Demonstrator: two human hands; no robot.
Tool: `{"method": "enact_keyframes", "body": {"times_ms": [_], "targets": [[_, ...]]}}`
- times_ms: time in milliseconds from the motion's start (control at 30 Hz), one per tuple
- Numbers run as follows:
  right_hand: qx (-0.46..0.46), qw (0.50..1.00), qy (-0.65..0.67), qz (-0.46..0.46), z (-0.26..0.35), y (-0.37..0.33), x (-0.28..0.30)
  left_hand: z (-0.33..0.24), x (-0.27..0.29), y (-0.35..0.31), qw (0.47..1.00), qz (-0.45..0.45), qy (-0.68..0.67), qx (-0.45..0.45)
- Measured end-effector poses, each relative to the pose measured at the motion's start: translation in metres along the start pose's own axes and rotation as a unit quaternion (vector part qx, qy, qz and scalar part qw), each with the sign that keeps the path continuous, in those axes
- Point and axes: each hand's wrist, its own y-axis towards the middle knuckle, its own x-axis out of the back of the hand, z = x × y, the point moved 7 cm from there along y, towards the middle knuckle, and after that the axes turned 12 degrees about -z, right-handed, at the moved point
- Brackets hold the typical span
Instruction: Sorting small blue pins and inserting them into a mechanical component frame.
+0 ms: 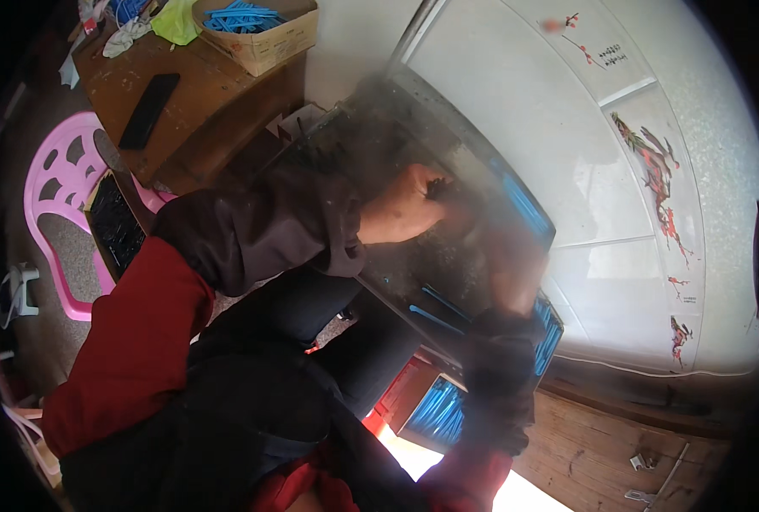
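Head view, the single view to hand; clock directions are from the centre of the picture unless noted.

1. Your left hand [407, 205]: just off centre toward 1 o'clock, over the worktop. Fingers curled inward, a small dark patch at their tips; whether they grip a piece cannot be told.

2. Your right hand [512, 260]: at 3 o'clock, near the left. Blurred; its grip cannot be told.

3. Worktop [431, 247]: dark, smudged, beneath both hands.

4. Loose blue sticks [437, 320]: two, slender, lying near the worktop's near edge, at 8 o'clock from your right hand.

5. Blue bundle [526, 209]: along the worktop's far edge, just beyond your right hand, toward 2 o'clock.

6. Second blue bundle [548, 337]: near 4 o'clock, beside your right sleeve.

7. Open box of blue sticks [437, 410]: below the worktop, between 5 and 6 o'clock.

8. Cardboard carton [269, 53]: at 11 o'clock, holding more blue sticks, on a brown wooden desk [200, 102].

9. Long black object [149, 111]: at 10 o'clock, flat on that desk.

10. Pink chair [45, 175]: at 9 o'clock, a box of black pieces [115, 224] beside its backrest.

11. White panel [601, 196]: between 2 and 3 o'clock, decorated with red blossom.
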Motion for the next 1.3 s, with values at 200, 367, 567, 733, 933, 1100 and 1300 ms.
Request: {"method": "enact_keyframes", "body": {"times_ms": [200,367,567,733,933,1100,1300], "targets": [[-0.024,0.996,0.084,-0.014,-0.007,-0.004,0.001,-0.006,0.001,-0.003,0.999,-0.026,-0.042,-0.014],[-0.176,0.976,0.128,-0.005,-0.024,-0.012,-0.011,-0.003,0.003,-0.003,0.998,-0.028,-0.047,-0.005],[0.013,0.999,0.031,0.004,0.003,0.002,-0.006,-0.004,0.007,-0.003,0.998,-0.038,-0.052,-0.023],[0.115,0.99,-0.056,0.053,0.006,0.008,-0.003,-0.001,0.003,-0.001,1.0,-0.029,-0.011,0.0],[-0.019,0.997,-0.017,0.075,-0.04,-0.008,0.012,-0.003,0.004,-0.002,0.998,-0.01,-0.062,-0.003],[0.053,0.986,-0.107,0.113,-0.058,-0.013,-0.001,-0.011,0.003,-0.005,0.999,0.005,-0.032,-0.019],[0.216,0.916,-0.336,0.029,-0.064,-0.007,-0.015,-0.008,-0.007,-0.002,0.998,0.039,-0.051,0.0]]}}
